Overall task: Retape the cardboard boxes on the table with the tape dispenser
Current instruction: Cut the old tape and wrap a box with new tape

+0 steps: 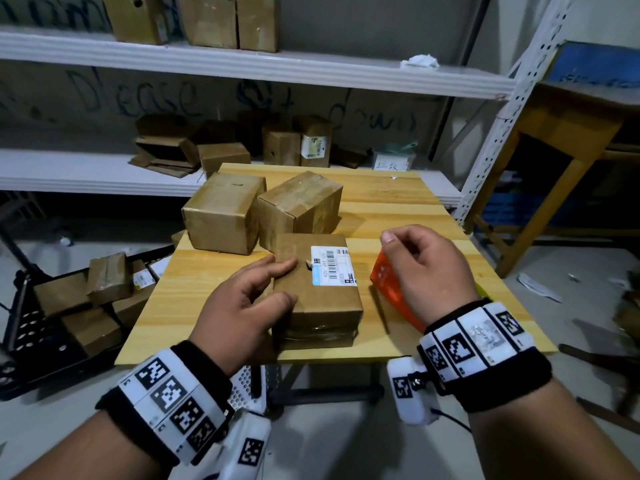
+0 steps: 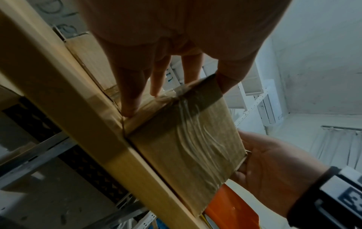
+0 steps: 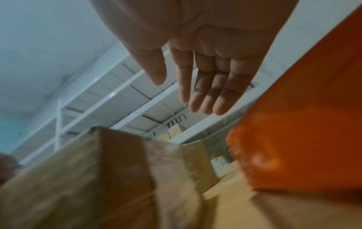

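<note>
Orange plastic tape dispenser (image 1: 388, 289) sits on the light wooden tabletop (image 1: 398, 206), just right of the flat brown cardboard box with the white barcode label (image 1: 318, 289) and directly under the right hand (image 1: 426, 268). That hand hovers above it with fingers (image 3: 203, 93) straight and loosely together, thumb apart, holding nothing. So the dispenser lies below and slightly near-side of the palm; a drop and a wrap should take it.

Left hand (image 1: 242, 306) steadies the box from its left side: fingers (image 2: 129, 99) down along the left face and top edge, thumb on the near left corner, relaxed rather than gripping. Box long axis runs near to far, wrinkled clear tape across its near end.

Right hand is clearly the nearer one to the dispenser. Two more brown cardboard boxes (image 1: 263, 209) stand on the far-left part of the tabletop, touching the labelled one.
</note>
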`<move>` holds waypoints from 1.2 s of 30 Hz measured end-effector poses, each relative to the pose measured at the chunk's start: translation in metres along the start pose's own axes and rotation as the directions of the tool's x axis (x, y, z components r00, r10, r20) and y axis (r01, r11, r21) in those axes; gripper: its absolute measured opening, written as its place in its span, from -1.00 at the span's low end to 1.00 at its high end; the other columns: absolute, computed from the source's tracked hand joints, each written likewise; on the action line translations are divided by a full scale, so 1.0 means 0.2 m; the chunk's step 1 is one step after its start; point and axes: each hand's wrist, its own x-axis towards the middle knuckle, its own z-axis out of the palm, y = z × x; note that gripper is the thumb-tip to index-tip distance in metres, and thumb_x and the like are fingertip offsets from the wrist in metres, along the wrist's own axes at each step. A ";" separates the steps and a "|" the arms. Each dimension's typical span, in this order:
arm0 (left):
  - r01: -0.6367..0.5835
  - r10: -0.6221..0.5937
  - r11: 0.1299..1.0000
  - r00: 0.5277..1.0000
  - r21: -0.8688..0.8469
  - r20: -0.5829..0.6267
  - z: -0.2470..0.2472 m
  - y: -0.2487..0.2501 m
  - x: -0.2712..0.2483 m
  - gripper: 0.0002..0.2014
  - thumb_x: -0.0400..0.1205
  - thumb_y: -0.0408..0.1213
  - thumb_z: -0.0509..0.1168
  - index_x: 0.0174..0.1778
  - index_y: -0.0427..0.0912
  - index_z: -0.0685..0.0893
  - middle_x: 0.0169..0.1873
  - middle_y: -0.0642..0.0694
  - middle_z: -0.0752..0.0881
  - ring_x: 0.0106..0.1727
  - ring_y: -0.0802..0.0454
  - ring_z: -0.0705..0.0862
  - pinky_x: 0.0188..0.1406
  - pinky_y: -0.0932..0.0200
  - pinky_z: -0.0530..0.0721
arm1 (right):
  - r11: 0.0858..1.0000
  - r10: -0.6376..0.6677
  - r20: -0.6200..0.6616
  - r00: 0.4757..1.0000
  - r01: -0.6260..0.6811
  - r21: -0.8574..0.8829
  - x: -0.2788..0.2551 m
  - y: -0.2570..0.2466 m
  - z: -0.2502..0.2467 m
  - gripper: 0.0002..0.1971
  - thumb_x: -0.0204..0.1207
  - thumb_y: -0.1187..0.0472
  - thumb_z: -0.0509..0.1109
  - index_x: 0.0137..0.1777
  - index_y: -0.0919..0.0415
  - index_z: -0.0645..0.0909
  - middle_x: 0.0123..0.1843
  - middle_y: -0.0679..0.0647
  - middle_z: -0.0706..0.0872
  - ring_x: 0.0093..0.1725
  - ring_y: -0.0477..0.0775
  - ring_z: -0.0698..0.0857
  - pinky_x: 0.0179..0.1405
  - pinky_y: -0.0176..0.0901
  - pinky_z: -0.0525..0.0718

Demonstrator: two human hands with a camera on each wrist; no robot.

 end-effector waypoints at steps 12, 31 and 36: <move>0.047 -0.047 0.994 0.999 -0.099 0.003 0.01 -0.02 0.02 -0.44 0.55 -0.25 0.60 0.46 0.25 0.73 0.45 0.11 0.72 0.45 0.08 0.68 0.52 -0.13 0.64 | 0.599 0.206 0.149 0.967 -0.004 -0.801 0.00 0.17 -0.09 -0.32 0.57 -0.45 0.32 0.55 -0.08 0.44 0.27 0.09 0.75 0.22 0.22 0.74 0.10 0.06 0.69; -0.228 0.108 0.852 0.957 -0.471 -0.269 -0.04 0.21 0.04 -0.84 0.57 -0.24 0.43 0.01 -0.02 0.88 0.07 -0.25 0.86 0.09 -0.23 0.83 -0.01 -0.06 0.76 | 0.897 -0.403 -0.040 0.914 0.385 -0.219 -0.06 -0.02 -0.27 -0.47 0.52 -0.22 0.16 0.28 -0.05 0.79 -0.09 -0.14 0.79 -0.15 -0.38 0.66 -0.32 -0.43 0.53; -0.035 0.022 0.793 0.999 -0.608 -0.030 0.00 0.27 0.04 -0.55 0.57 -0.05 0.50 0.26 -0.29 0.76 0.18 -0.37 0.82 0.04 -0.24 0.82 -0.15 0.03 0.82 | 0.884 -0.462 -0.060 0.885 0.454 -0.115 -0.09 -0.08 -0.23 -0.67 0.53 -0.43 0.28 -0.02 -0.30 0.73 -0.17 -0.38 0.76 -0.09 -0.40 0.75 -0.22 -0.60 0.56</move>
